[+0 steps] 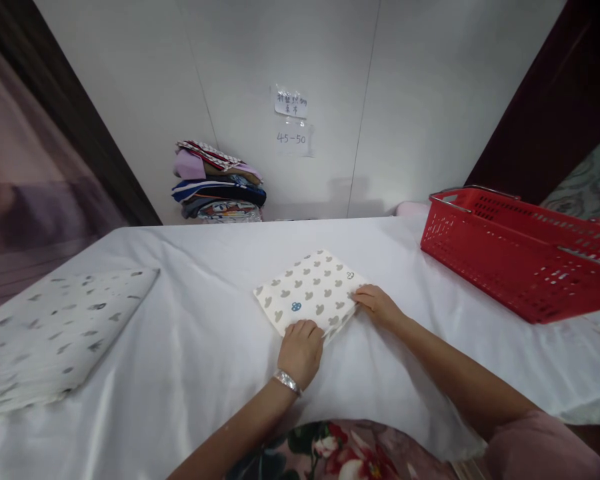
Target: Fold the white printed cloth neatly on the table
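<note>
A small folded cloth (310,290), cream with grey shapes and one blue mark, lies in the middle of the white-covered table (205,347). My left hand (301,347) rests at its near edge with fingers curled over that edge; a silver bracelet sits on the wrist. My right hand (377,305) touches the cloth's right corner, fingers bent and pressed against it. Both hands hold the folded cloth at its edges.
A red plastic basket (520,257) stands at the right. A larger folded patterned cloth (55,333) lies at the left. A pile of folded coloured garments (219,183) sits against the back wall, under paper notes (291,120).
</note>
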A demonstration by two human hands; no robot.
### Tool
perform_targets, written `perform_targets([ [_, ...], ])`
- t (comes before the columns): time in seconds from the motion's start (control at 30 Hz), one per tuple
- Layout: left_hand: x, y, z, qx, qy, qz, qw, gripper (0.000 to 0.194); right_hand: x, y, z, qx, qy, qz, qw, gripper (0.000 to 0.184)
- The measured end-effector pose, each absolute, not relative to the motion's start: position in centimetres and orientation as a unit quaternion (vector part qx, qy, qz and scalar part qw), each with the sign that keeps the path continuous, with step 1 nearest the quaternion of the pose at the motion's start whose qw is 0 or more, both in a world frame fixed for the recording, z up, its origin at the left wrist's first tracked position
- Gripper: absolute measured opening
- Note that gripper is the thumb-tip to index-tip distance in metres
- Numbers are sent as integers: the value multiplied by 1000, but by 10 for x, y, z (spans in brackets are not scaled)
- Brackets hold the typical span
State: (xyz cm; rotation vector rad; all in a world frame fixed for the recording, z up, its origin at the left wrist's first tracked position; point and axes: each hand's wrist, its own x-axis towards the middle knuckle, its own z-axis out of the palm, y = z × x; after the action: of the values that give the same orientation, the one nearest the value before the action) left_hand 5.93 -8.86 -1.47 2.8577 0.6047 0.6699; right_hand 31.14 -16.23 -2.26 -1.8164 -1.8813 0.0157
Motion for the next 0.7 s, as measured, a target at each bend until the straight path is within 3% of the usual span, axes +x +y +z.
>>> perform_targets([
  [0.2,49,-98,-12,949,189,229,108,20,311,-170,-23,-682,-681,20,266,26],
  [0.43,50,-106,-19,951,206,215,76,25,270,-156,-2,-656,-697,-35,289,31],
  [0.7,39,-97,-19,941,163,258,144,26,241,-156,-36,-597,-781,-10,185,50],
])
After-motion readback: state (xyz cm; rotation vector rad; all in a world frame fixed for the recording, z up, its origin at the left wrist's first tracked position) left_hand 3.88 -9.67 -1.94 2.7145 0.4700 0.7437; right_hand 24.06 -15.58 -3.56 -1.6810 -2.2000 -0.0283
